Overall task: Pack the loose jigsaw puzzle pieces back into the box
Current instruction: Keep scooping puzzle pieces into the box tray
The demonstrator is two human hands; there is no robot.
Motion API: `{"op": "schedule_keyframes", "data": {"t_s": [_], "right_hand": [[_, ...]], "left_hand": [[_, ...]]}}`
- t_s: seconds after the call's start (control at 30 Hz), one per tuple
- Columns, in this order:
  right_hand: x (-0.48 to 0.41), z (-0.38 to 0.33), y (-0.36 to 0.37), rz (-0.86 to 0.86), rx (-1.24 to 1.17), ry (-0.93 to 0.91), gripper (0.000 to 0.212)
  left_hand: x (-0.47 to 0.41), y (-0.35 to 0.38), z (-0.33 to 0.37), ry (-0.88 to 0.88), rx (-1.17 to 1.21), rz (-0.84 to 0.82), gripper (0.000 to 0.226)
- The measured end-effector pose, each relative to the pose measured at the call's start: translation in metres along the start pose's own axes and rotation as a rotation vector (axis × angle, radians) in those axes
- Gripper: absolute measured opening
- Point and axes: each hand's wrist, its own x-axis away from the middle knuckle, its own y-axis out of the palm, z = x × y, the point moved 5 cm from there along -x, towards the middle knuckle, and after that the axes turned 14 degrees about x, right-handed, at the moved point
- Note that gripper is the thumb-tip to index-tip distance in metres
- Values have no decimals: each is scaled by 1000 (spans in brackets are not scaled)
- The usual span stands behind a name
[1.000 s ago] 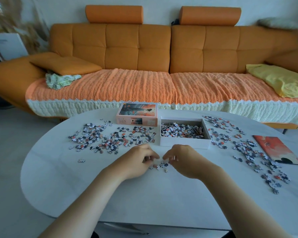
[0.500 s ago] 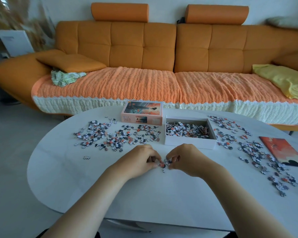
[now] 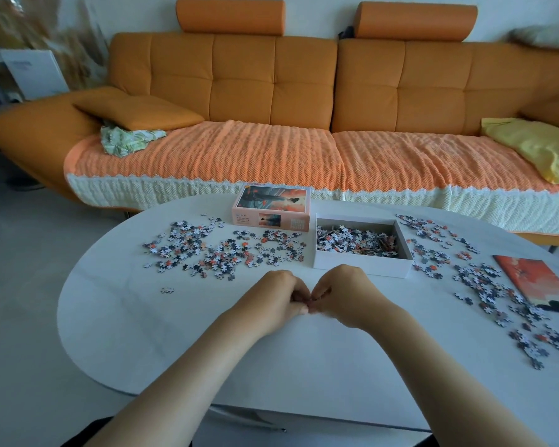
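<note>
- our left hand and right hand rest side by side on the white tabletop, just in front of the box, fingertips meeting in the middle.
- both hands have the fingers curled in and pinched on a clump of pieces between them. we only catch a dark sliver of it, so we can't tell how many.
- the box is white, open, just behind the right hand, and has a layer of boxed pieces inside.
- the lid with the printed picture lies just beside the box's far left corner.
- left pile: a wide spread of loose pieces on the tabletop, left of the box and behind the left hand. one stray piece lies apart from it, nearer the left edge.
- right pile: more loose pieces running from the box's right side toward the near right edge, a few overlapping an orange picture card lying flat there.
- behind the tabletop there's an orange sofa with a knit throw on the seat, a yellow cloth at its right end and an orange cushion at the left.
</note>
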Motion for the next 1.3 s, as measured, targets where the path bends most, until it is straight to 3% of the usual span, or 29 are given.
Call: {"op": "schedule_keyframes", "data": {"t_s": [0.3,0.53,0.67,0.73,0.87,0.97,1.1,1.3], "right_hand": [[6,-7,-8,23,180,-136,15],[0,4,-14,10,106,-107,4],[-6,19,-20,3,81,-63,20],[-12,28,-27,60,11,-39,21],[-25,51,-53,404,-112,64,15],[-31,63,-59,495,-45,147,15],[-43,69,-45,407,230,135,24],[-38,71,-52,509,177,168,13]], "left_hand": [[-4,0,-4,-13,40,17,9],[-19,-5,-5,-12,58,-3,8],[-38,-16,2,6,175,101,6],[-50,-19,8,35,245,162,5],[-74,-18,21,102,292,283,6],[-87,-13,26,171,216,338,7],[-96,-4,27,247,-78,394,12],[-98,2,23,258,-292,306,28]]}}
